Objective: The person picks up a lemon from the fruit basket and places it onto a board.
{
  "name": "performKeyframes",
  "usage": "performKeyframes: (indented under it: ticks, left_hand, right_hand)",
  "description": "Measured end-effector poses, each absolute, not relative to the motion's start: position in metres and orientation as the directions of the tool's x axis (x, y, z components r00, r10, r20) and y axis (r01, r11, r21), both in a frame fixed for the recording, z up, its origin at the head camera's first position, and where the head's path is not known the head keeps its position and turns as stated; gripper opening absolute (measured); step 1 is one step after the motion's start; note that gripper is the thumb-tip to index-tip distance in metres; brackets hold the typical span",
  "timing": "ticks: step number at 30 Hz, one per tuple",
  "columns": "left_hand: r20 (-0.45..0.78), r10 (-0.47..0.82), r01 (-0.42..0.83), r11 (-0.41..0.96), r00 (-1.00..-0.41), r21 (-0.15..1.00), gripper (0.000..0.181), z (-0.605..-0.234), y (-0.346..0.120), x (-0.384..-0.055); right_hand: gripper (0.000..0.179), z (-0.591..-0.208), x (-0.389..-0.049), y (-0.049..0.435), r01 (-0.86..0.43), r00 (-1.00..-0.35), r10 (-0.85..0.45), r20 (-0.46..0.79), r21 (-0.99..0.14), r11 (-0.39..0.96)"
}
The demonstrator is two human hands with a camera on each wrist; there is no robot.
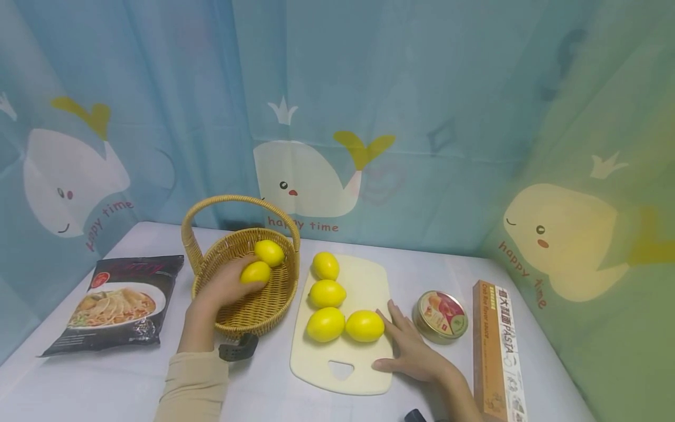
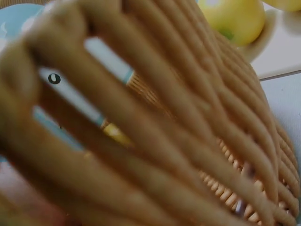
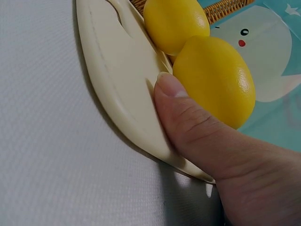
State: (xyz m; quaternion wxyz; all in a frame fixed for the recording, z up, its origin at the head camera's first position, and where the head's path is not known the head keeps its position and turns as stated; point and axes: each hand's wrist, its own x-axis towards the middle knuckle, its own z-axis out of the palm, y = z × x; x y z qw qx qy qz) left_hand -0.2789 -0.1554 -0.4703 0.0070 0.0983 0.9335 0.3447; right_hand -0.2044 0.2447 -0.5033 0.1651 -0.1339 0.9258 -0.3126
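Inside the wicker basket [image 1: 252, 319], my left hand [image 1: 227, 284] grips a yellow lemon [image 1: 256, 273], its thumb along the near side. Another lemon [image 1: 269, 253] lies just behind that one in the basket. The left wrist view is mostly filled by the blurred basket weave [image 2: 155, 113]. On the cream cutting board [image 1: 364, 275] a column of three lemons [image 1: 326, 324] runs along the left, with one more lemon [image 1: 365, 326] beside the nearest. My right hand [image 1: 413, 351] rests at the board's right edge, fingers spread, thumb [image 3: 188, 122] lying on the board close to that lemon.
A black noodle packet [image 1: 121, 305] lies left of the basket. To the right stand a round tin [image 1: 440, 316] and a long pasta box [image 1: 498, 351]. A blue curtain with whale prints [image 1: 422, 88] closes off the back of the white table [image 1: 269, 387].
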Motion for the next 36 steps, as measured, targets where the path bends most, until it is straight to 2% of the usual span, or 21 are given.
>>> performKeyframes:
  ticks: [9, 16, 24, 36]
  left_hand:
    - [0.01, 0.223, 0.177, 0.747, -0.975, 0.641, 0.061, -0.462, -0.149, -0.276]
    - [0.022, 0.273, 0.228, 0.754, -0.962, 0.616, 0.05, -0.458, -0.144, -0.275]
    - [0.03, 0.274, 0.236, 0.763, -0.961, 0.602, 0.05, -0.452, -0.141, -0.272]
    - [0.059, 0.285, 0.271, 0.798, -0.957, 0.539, 0.048, -0.419, -0.133, -0.254]
  right_hand:
    - [0.101, -0.504, -0.205, 0.245, -0.142, -0.911, -0.347, -0.223, -0.62, 0.772]
    - [0.1, -0.504, -0.204, 0.245, -0.16, -0.91, -0.359, -0.208, -0.622, 0.766]
    - [0.1, -0.503, -0.203, 0.245, -0.163, -0.912, -0.358, -0.202, -0.621, 0.767]
    - [0.1, -0.501, -0.202, 0.244, -0.172, -0.908, -0.367, -0.201, -0.621, 0.765]
